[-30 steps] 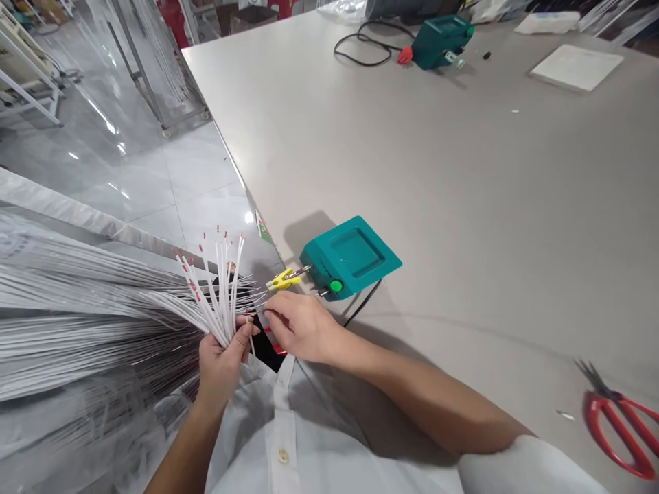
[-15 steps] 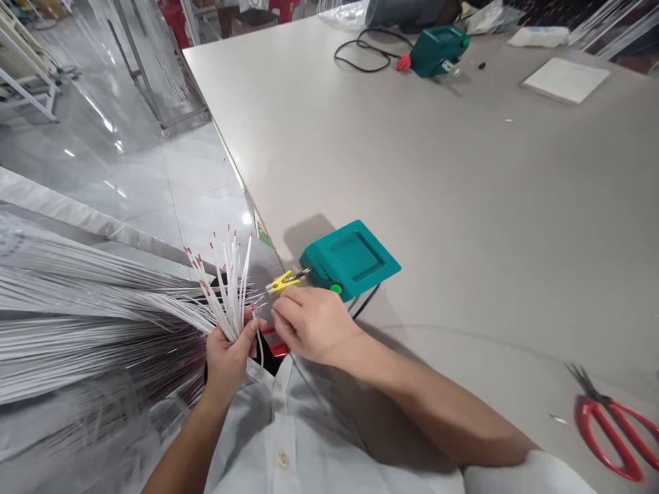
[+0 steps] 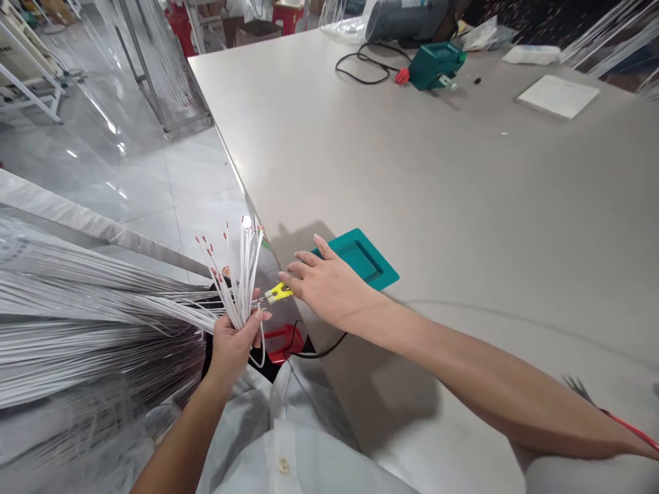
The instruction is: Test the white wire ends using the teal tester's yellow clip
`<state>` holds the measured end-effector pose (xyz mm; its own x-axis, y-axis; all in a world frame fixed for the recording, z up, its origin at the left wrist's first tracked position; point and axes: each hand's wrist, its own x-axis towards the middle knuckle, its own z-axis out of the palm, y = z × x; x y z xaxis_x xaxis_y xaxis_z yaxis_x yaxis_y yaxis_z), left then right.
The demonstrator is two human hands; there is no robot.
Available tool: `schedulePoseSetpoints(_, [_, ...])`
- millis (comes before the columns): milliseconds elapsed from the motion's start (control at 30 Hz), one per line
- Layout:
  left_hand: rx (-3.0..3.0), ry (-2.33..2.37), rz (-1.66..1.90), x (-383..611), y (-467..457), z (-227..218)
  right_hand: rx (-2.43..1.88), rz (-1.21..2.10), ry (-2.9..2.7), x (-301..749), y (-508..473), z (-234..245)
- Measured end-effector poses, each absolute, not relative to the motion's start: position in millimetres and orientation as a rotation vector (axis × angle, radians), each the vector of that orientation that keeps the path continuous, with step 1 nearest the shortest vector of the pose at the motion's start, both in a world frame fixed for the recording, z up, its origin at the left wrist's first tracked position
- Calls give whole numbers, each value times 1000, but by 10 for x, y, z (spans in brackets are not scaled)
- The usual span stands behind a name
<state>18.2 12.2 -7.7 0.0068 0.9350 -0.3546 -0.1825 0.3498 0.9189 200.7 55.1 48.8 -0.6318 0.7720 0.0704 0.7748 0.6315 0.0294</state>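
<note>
My left hand (image 3: 234, 346) is closed round a fanned bunch of white wires (image 3: 237, 291), several with red tips pointing up. Thin bare ends stick out to the right of the bunch, close to a yellow clip-like part (image 3: 278, 293) on a teal device (image 3: 387, 273). Over that device at the table edge lies my right hand (image 3: 329, 285), palm down with its fingers spread. It covers much of the device's near side, including the green button seen earlier. Whether the wire ends touch the yellow part I cannot tell.
Long bundles of white wires (image 3: 103, 309) stretch in from the left. Scissors (image 3: 579, 389) lie partly behind my right forearm. Farther back are another teal device (image 3: 435, 65) with a black cord and a white pad (image 3: 559, 97). A wheeled rack (image 3: 149, 89) stands beyond the table.
My right hand has gone from closed fingers beside the wires to spread fingers over the teal device. My left hand, still holding the wires, has shifted slightly right.
</note>
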Motion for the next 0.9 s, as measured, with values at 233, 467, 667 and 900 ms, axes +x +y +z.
schedulePoseSetpoints(233, [793,1218,1048,208,155,-82,-1273,-41,-2860,1986,609,520])
schedulePoseSetpoints(467, [788,1284,1048,261,150,-109,-1272,39,-2792,1997,605,486])
schedulePoseSetpoints(667, [788,1305,1055,290,166,-159,-1269,-62,-2877,2000,605,493])
schedulePoseSetpoints(900, [845,1369,1052,311,145,-160,-1309,43,-2813,2025,602,515])
